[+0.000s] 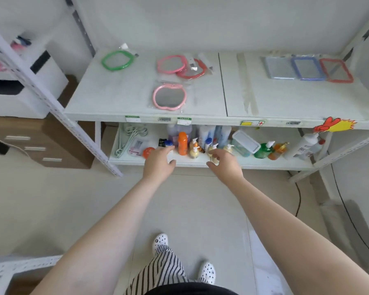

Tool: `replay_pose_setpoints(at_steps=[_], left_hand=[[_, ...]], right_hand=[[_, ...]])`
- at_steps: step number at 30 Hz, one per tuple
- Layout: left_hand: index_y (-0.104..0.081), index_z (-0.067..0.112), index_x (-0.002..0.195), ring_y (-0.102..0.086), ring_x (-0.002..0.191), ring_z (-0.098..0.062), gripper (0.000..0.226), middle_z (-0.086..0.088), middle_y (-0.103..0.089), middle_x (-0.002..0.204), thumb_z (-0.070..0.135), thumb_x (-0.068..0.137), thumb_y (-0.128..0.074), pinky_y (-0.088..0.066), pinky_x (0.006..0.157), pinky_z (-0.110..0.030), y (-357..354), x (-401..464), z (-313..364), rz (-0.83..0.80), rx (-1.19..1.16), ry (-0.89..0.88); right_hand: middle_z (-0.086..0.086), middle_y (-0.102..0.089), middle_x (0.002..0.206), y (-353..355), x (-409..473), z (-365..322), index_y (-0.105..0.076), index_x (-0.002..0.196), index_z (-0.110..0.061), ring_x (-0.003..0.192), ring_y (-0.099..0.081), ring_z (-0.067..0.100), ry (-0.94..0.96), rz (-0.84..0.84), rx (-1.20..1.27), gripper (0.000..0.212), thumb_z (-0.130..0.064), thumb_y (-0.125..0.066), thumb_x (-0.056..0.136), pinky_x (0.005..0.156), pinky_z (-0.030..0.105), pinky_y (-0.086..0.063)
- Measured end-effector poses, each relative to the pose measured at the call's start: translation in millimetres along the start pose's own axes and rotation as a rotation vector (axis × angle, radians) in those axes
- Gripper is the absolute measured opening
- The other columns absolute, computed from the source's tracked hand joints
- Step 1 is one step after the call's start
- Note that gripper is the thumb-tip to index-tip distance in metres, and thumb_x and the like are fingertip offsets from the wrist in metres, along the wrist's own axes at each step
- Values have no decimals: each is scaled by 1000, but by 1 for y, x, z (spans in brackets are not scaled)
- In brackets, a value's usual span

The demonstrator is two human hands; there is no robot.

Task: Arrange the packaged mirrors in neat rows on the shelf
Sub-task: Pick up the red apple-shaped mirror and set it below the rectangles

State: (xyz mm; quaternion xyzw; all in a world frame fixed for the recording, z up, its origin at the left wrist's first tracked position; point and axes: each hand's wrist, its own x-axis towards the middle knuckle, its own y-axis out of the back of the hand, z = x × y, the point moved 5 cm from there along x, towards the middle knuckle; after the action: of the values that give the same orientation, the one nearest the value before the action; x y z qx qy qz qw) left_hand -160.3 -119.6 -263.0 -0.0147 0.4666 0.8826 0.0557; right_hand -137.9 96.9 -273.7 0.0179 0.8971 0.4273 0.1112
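Observation:
Packaged mirrors lie flat on the white shelf (119,99). A green-framed mirror (118,60) is at the back left. A pink one (171,64) overlaps a red one (197,69) at the back middle. Another pink mirror (169,96) lies nearer the front edge. At the back right, a pale blue (280,68), a blue (307,68) and a red rectangular mirror (337,70) sit side by side in a row. My left hand (160,163) and my right hand (225,163) are held out below the shelf's front edge, fingers apart, holding nothing.
The lower shelf (264,163) holds several bottles, an orange bottle (182,143), a lidded plastic box (245,143) and hangers (129,138). Metal uprights (51,103) stand at the left. A brown drawer unit (41,143) sits on the floor at left. A black cable (349,218) runs along the floor at right.

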Motion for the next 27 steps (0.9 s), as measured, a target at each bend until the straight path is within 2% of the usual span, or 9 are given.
replay_pose_setpoints(at_steps=[5, 9, 11, 14, 17, 22, 24, 27], left_hand=[[-56, 20, 129, -60, 108, -28, 47, -8, -65, 117, 22, 82, -62, -50, 90, -40, 39, 7, -53, 44, -36, 52], [-58, 20, 126, -59, 112, -28, 44, -10, -66, 117, 19, 82, -61, -49, 93, -40, 75, 25, -100, 37, -72, 18], [-56, 21, 129, -57, 117, -27, 46, -8, -63, 124, 19, 83, -59, -48, 97, -39, 104, 39, -134, 32, -69, 23], [-52, 20, 134, -52, 125, -26, 49, -7, -58, 134, 19, 86, -59, -43, 104, -37, 151, 61, -182, 56, -35, 9], [-51, 20, 135, -50, 126, -26, 48, -6, -57, 134, 21, 87, -58, -41, 104, -36, 184, 81, -214, 65, -47, 4], [-50, 19, 135, -53, 122, -26, 48, -8, -57, 131, 22, 88, -58, -42, 100, -35, 194, 123, -220, 31, -76, -25], [-49, 21, 135, -53, 121, -27, 48, -9, -56, 131, 22, 88, -57, -43, 98, -37, 189, 139, -214, 14, -95, -49], [-50, 20, 135, -51, 123, -28, 48, -9, -55, 133, 20, 88, -56, -41, 99, -37, 179, 168, -203, -17, -104, -66]], right_hand=[[-4, -65, 117, -40, 13, -65, -60, 123, -23, 107, -60, 19, 67, -19, -30, 38, -26, -64, 85, 87, 34, -50], [-1, -67, 110, -80, 34, -119, -63, 116, -25, 102, -62, 22, 41, 14, -34, 32, -27, -62, 84, 82, 34, -51], [2, -65, 110, -105, 45, -151, -63, 115, -22, 102, -61, 25, 31, 20, -27, 31, -25, -61, 85, 79, 31, -49], [2, -66, 116, -140, 60, -197, -61, 122, -20, 107, -61, 23, 9, 26, 16, 37, -24, -63, 86, 84, 30, -48], [3, -66, 117, -162, 70, -234, -61, 124, -18, 108, -61, 22, -5, 40, 46, 40, -25, -65, 85, 86, 31, -50], [-3, -66, 104, -159, 90, -255, -62, 117, -19, 101, -60, 21, -61, 56, 30, 34, -22, -62, 83, 73, 25, -42], [-1, -65, 111, -149, 101, -257, -60, 121, -21, 102, -61, 23, -89, 80, 34, 38, -22, -60, 83, 79, 32, -51], [-3, -61, 121, -134, 122, -256, -57, 126, -23, 101, -61, 19, -124, 102, 32, 40, -24, -60, 86, 87, 33, -50]])
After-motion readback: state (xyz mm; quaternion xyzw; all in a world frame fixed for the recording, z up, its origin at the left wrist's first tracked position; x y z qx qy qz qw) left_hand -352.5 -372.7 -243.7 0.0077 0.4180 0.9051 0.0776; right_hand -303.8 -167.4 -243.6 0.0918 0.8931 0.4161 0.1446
